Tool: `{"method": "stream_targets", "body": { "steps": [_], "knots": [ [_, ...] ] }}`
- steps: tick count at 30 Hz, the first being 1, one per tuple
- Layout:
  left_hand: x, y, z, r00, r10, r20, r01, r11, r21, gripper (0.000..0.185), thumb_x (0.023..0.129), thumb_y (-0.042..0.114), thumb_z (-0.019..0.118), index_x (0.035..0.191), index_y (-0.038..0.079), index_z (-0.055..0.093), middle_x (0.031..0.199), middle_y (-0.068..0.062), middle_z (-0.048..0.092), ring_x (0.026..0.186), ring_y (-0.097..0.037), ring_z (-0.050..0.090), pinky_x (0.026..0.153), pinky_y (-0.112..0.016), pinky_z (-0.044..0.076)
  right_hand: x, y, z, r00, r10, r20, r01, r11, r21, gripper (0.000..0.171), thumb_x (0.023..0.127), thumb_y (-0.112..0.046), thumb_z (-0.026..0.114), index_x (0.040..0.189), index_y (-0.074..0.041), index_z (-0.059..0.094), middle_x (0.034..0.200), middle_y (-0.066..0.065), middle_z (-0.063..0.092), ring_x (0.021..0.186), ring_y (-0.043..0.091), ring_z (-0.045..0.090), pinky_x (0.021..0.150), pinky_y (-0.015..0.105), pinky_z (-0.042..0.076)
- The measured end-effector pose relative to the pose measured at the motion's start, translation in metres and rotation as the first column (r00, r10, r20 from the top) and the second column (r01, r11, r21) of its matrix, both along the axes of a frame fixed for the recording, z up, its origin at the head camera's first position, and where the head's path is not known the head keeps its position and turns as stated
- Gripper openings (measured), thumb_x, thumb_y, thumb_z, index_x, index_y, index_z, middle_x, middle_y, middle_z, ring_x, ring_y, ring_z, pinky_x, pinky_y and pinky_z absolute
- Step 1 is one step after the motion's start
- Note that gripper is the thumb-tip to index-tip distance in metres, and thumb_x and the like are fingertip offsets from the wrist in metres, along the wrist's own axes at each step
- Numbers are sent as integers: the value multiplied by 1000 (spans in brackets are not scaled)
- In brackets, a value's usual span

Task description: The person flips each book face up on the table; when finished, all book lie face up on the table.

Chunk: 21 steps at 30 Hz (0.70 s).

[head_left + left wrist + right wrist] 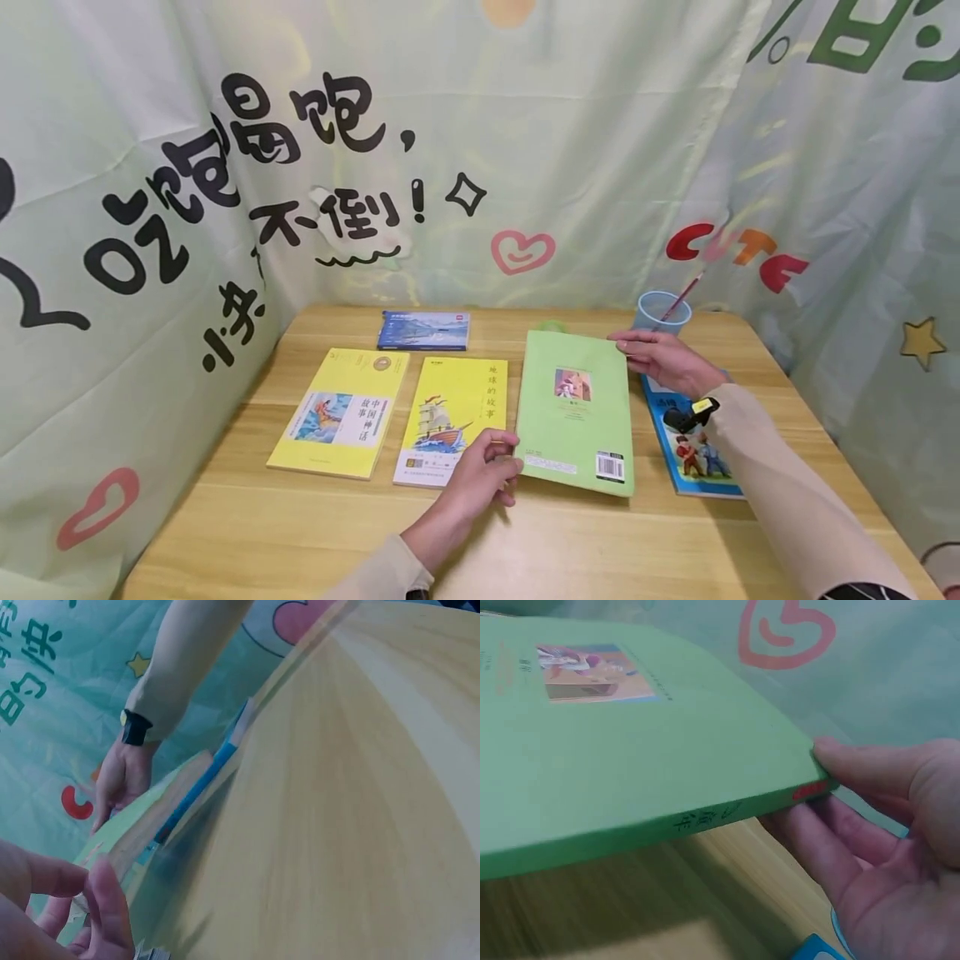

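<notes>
A green book (573, 408) is lifted a little off the wooden table (300, 533), back cover up. My left hand (504, 463) pinches its near left corner. My right hand (626, 346) holds the far right corner. In the right wrist view the thumb lies on top of the green book (630, 772) and the fingers (817, 847) curl beneath it by the spine. In the left wrist view my left hand (90, 900) grips the edge of the green book (142, 817), and the right hand (120, 776) is at the far end.
Two yellow books (341, 412) (453, 417) lie flat to the left. A small blue book (423, 330) lies at the back. A blue picture book (693, 454) lies partly under my right forearm. A blue cup (662, 310) with a pencil stands behind. Printed cloth walls surround the table.
</notes>
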<state>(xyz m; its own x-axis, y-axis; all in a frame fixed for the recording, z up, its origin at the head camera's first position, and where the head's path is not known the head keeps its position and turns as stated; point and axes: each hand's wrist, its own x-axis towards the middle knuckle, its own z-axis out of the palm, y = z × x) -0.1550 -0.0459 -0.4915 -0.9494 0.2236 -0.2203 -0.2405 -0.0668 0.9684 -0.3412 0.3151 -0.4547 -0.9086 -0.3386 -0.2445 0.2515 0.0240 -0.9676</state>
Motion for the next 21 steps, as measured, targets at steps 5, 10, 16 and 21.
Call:
{"method": "stream_targets", "body": {
  "steps": [5,10,16,21],
  "knots": [
    [-5,-5,-1,999,5,-46,-6,1000,-23,42,97,9,74,137,7,61,128,-11,68,105,-18,64,88,-29,58,7,-3,0,997,-11,-73,25,979,200,52,112,-29,64,156,-3,55,119,-11,75,108,10,73,98,28,66],
    [-11,-7,1,999,-12,32,6,986,169,50,100,-1,69,147,4,53,137,-17,65,106,-21,74,104,-37,65,17,-1,4,992,-49,-118,79,959,272,58,113,-33,62,160,-1,50,126,-8,69,112,13,70,98,27,65],
    [-20,-14,3,997,-14,71,-6,962,274,52,102,-5,67,150,2,50,128,-21,71,103,-23,78,102,-33,65,23,5,4,993,-76,-90,95,969,226,59,114,-33,59,163,-3,45,125,-11,68,111,10,71,97,24,64],
    [-28,-23,5,998,-12,60,-3,972,235,47,105,0,68,149,2,53,123,-18,75,106,-23,79,101,-32,65,29,11,1,992,-104,-72,114,981,159,56,113,-35,60,161,-6,49,120,-14,72,109,8,72,97,24,65]
  ]
}}
